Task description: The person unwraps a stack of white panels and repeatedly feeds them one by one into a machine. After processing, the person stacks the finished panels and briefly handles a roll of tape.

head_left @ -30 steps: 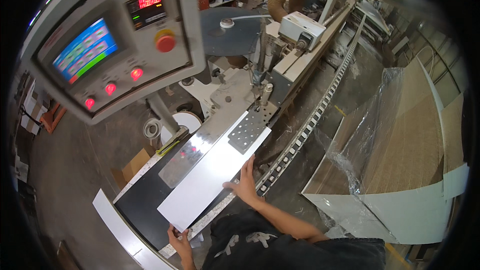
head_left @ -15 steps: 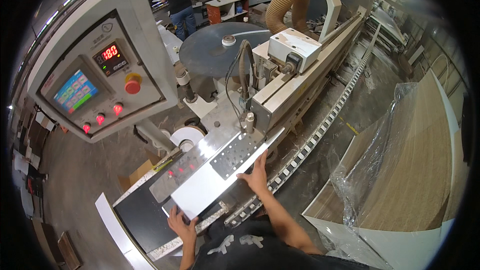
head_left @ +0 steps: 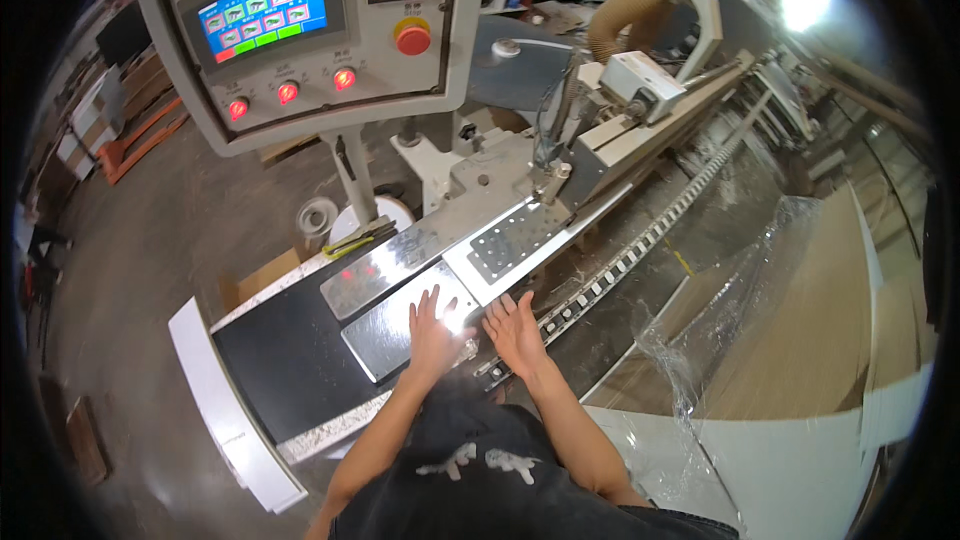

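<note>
A white panel (head_left: 466, 275) lies on the machine's bed, running under the cutter head by a perforated dark plate (head_left: 511, 242). My left hand (head_left: 434, 335) is open, fingers spread, over the shiny metal plate (head_left: 375, 333) just left of the panel's near end. Whether it touches the plate I cannot tell. My right hand (head_left: 514, 330) is also open, palm turned partly up, its fingertips close to the panel's near edge. Neither hand holds anything.
A control box (head_left: 320, 40) with a lit screen and red stop button (head_left: 412, 37) overhangs the far left. White strips (head_left: 225, 400) lie at the black table's left end. A roller track (head_left: 620, 265) runs along the right side. Plastic-wrapped boards (head_left: 790, 310) stand beyond it.
The white panel has slid right along the bed, away from me, baring the metal plate. My left hand has let go of its end and moved right. The view has turned left.
</note>
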`<state>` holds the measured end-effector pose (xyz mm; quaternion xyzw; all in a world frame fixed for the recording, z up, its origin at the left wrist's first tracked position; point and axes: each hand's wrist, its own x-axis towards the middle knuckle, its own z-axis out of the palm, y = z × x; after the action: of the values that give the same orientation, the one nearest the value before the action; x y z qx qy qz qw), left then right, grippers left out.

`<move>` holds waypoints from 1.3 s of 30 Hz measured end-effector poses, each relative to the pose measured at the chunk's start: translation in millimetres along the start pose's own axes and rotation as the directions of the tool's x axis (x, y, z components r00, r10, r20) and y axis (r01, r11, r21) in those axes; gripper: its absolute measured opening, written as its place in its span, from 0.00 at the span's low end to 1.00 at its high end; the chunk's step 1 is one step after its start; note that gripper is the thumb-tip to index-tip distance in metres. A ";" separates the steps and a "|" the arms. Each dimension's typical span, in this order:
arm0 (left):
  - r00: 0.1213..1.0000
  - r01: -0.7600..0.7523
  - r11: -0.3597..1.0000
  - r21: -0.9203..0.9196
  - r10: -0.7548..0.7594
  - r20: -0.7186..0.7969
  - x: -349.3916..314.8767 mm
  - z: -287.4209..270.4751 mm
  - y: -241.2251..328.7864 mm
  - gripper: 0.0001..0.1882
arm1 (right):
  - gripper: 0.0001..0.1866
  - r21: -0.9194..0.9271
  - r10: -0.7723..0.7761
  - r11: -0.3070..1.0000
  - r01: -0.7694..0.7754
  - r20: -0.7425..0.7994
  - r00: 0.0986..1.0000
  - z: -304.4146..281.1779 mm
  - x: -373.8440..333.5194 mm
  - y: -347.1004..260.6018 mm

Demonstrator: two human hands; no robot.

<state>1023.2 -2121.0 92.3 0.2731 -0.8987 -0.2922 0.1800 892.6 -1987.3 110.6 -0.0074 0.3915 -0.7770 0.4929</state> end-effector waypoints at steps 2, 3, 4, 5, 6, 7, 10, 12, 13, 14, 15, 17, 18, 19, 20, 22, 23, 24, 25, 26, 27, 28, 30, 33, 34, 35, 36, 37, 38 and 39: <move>0.999 -0.020 0.987 -0.160 0.015 -0.032 -16.8 -14.7 -2.1 0.29 | 0.61 0.110 -0.086 0.990 0.086 -0.002 0.996 9.1 15.0 -13.2; 0.996 -0.082 0.986 -0.148 0.075 -0.057 -26.0 -15.6 -6.4 0.28 | 0.57 0.170 -0.162 0.972 0.161 -0.008 0.987 10.3 24.1 -17.8; 0.994 -0.094 0.960 -0.263 0.078 -0.073 -32.4 -29.2 11.8 0.26 | 0.52 0.214 -0.192 0.958 0.193 -0.024 0.981 3.5 29.6 -22.4; 0.997 -0.067 0.961 -0.268 0.054 -0.055 -39.6 -33.4 17.4 0.25 | 0.50 0.149 -0.228 0.963 0.223 0.020 0.973 6.9 28.3 -26.7; 0.992 -0.124 0.936 -0.331 0.113 -0.053 -41.9 -33.5 29.4 0.23 | 0.53 0.051 -0.247 0.965 0.257 -0.155 0.957 -9.7 27.5 -28.9; 0.990 -0.140 0.911 -0.389 0.141 -0.025 -42.4 -40.9 55.2 0.22 | 0.57 -0.047 -0.259 0.965 0.258 -0.330 0.908 -30.4 25.5 -30.2; 0.952 -0.256 0.829 -0.498 0.305 0.016 -36.6 -57.6 106.6 0.22 | 0.51 -0.002 -0.163 0.986 0.166 -0.183 0.969 -65.4 -9.7 -23.6; 0.928 -0.329 0.803 -0.498 0.373 -0.011 -33.3 -76.6 132.0 0.21 | 0.43 -0.144 -0.190 0.973 0.178 -0.072 0.979 -57.2 -50.6 -11.4; 0.889 -0.403 0.757 -0.514 0.456 -0.025 -29.6 -80.6 154.7 0.21 | 0.40 -0.193 -0.216 0.962 0.191 -0.117 0.969 -65.1 -85.3 -7.9; 0.851 -0.466 0.713 -0.524 0.524 -0.043 -24.3 -87.8 180.8 0.21 | 0.38 -0.243 -0.229 0.952 0.188 -0.155 0.961 -67.3 -121.5 -4.9; 0.807 -0.522 0.664 -0.535 0.587 -0.059 -20.9 -93.7 211.2 0.20 | 0.39 -0.286 -0.251 0.941 0.180 -0.237 0.939 -77.9 -155.7 -1.6; 0.655 -0.706 0.523 -0.478 0.738 -0.160 -20.1 -109.7 283.3 0.19 | 0.40 -0.329 -0.306 0.924 0.194 -0.336 0.891 -104.4 -221.8 3.9; 0.566 -0.773 0.429 -0.467 0.798 -0.205 -22.3 -117.5 324.8 0.19 | 0.40 -0.341 -0.352 0.912 0.226 -0.370 0.860 -120.5 -259.7 4.1; 0.487 -0.834 0.367 -0.412 0.841 -0.235 -22.2 -128.4 357.8 0.20 | 0.39 -0.336 -0.370 0.910 0.244 -0.393 0.842 -136.9 -277.2 13.7; 0.403 -0.881 0.291 -0.372 0.874 -0.272 -27.8 -134.2 397.8 0.20 | 0.38 -0.341 -0.401 0.903 0.261 -0.449 0.799 -156.5 -308.8 22.5; 0.234 -0.946 0.132 -0.296 0.911 -0.340 -35.8 -138.6 475.0 0.21 | 0.37 -0.251 -0.443 0.896 0.365 -0.501 0.743 -193.2 -363.0 37.3; 0.159 -0.962 0.065 -0.266 0.924 -0.347 -38.9 -135.0 513.0 0.22 | 0.35 -0.255 -0.437 0.899 0.356 -0.573 0.693 -193.6 -395.5 37.6; 0.097 -0.977 0.023 -0.213 0.933 -0.347 -44.7 -132.2 552.4 0.21 | 0.34 -0.257 -0.428 0.902 0.346 -0.642 0.636 -193.7 -427.4 37.9; -0.019 -0.983 -0.085 -0.162 0.927 -0.374 -50.3 -129.6 598.3 0.20 | 0.32 -0.260 -0.446 0.890 0.375 -0.670 0.594 -208.2 -456.8 43.3; -0.108 -0.988 -0.142 -0.057 0.913 -0.392 -60.3 -131.4 641.6 0.21 | 0.31 -0.262 -0.459 0.879 0.398 -0.691 0.559 -227.9 -479.2 58.0; -0.154 -0.985 -0.170 -0.009 0.916 -0.370 -68.1 -134.9 681.2 0.23 | 0.32 -0.251 -0.496 0.846 0.471 -0.697 0.518 -248.0 -493.6 76.4; -0.201 -0.978 -0.206 0.023 0.916 -0.348 -75.9 -141.5 716.5 0.25 | 0.33 -0.238 -0.525 0.810 0.535 -0.700 0.484 -270.0 -504.1 99.3; -0.245 -0.969 -0.216 0.118 0.885 -0.397 -85.4 -138.8 776.3 0.25 | 0.34 -0.204 -0.530 0.764 0.613 -0.739 0.415 -297.8 -532.8 120.5; -0.214 -0.972 -0.144 0.188 0.872 -0.440 -87.8 -122.3 843.8 0.26 | 0.32 -0.187 -0.484 0.738 0.648 -0.816 0.315 -314.8 -577.8 149.6; -0.238 -0.965 -0.161 0.209 0.871 -0.430 -91.3 -118.4 863.0 0.26 | 0.32 -0.217 -0.485 0.732 0.646 -0.832 0.270 -328.9 -588.8 163.7; -0.265 -0.956 -0.179 0.234 0.872 -0.412 -94.4 -114.2 879.6 0.26 | 0.33 -0.238 -0.482 0.727 0.644 -0.844 0.233 -341.1 -595.9 174.7; -0.291 -0.946 -0.200 0.256 0.873 -0.392 -97.6 -111.7 893.4 0.26 | 0.31 -0.267 -0.494 0.713 0.648 -0.847 0.195 -352.7 -603.6 182.5; -0.258 -0.957 -0.193 0.218 0.911 -0.322 -98.4 -111.5 905.5 0.25 | 0.30 -0.296 -0.506 0.701 0.649 -0.848 0.160 -364.8 -609.2 188.6; -0.220 -0.965 -0.176 0.192 0.946 -0.238 -97.2 -117.2 911.6 0.25 | 0.29 -0.315 -0.517 0.693 0.648 -0.844 0.142 -370.4 -606.4 194.7; -0.179 -0.976 -0.154 0.157 0.970 -0.164 -93.9 -119.9 916.9 0.24 | 0.30 -0.325 -0.502 0.735 0.594 -0.850 0.156 -370.9 -608.8 194.1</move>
<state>801.4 -1492.7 740.2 -0.4765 -0.7590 -0.0305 0.4426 1205.7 -1334.8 -38.1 0.2934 0.5276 -0.7885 -0.1176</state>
